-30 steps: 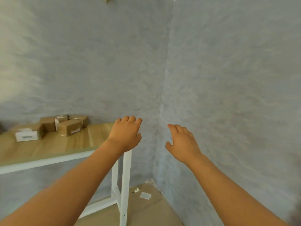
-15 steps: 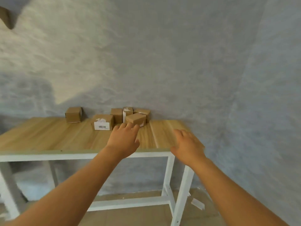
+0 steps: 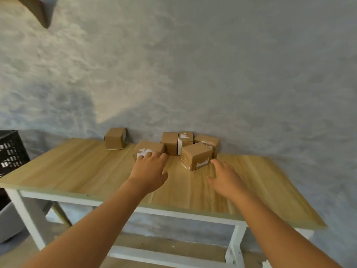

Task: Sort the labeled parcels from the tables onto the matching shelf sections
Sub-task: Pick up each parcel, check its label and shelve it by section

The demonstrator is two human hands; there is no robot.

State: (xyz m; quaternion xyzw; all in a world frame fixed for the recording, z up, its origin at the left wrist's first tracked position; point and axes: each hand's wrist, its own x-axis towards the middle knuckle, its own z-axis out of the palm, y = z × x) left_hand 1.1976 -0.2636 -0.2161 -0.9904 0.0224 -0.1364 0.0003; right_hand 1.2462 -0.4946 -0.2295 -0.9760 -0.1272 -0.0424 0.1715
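Here both hands reach over the counter (image 3: 81, 171) toward six cardboard parcels by the wall

Left hand (image 3: 149, 172) grip released, fingertips at the labeled parcel (image 3: 149, 148); right hand (image 3: 225, 176) released, just right of the tilted parcel (image 3: 196, 158), not touching

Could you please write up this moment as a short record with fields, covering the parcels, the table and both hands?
surface: wooden table with a white frame, against a grey wall
parcels: six cardboard boxes on the table near the wall
lone box: stands apart, left of the others
cluster: five boxes close together
left hand: fingers reaching the low box with a white label; contact unclear
right hand: open, just right of the tilted front box, not touching
also seen: black crate at left
labels: unreadable
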